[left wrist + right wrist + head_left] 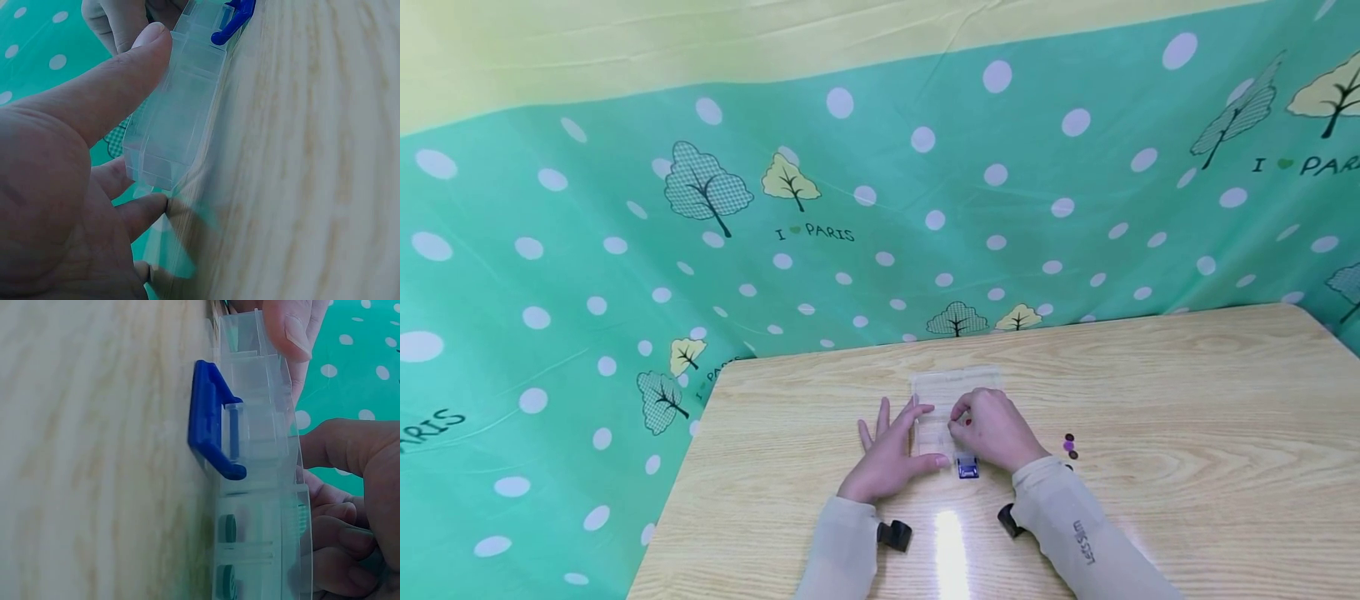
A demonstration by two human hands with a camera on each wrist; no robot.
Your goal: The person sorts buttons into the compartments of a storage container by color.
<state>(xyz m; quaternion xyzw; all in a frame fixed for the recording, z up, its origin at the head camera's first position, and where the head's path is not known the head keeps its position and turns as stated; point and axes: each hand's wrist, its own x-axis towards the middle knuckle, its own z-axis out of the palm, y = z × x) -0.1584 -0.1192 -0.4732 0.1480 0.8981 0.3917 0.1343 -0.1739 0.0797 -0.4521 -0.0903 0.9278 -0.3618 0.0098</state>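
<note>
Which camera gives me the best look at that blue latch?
The right wrist view: the blue latch appears large and uncropped, beside the clear box. The head view shows it small; the left wrist view cuts it off at the top edge.

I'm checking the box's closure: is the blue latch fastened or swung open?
Swung open: the blue latch juts out from the front of the clear box.
</note>
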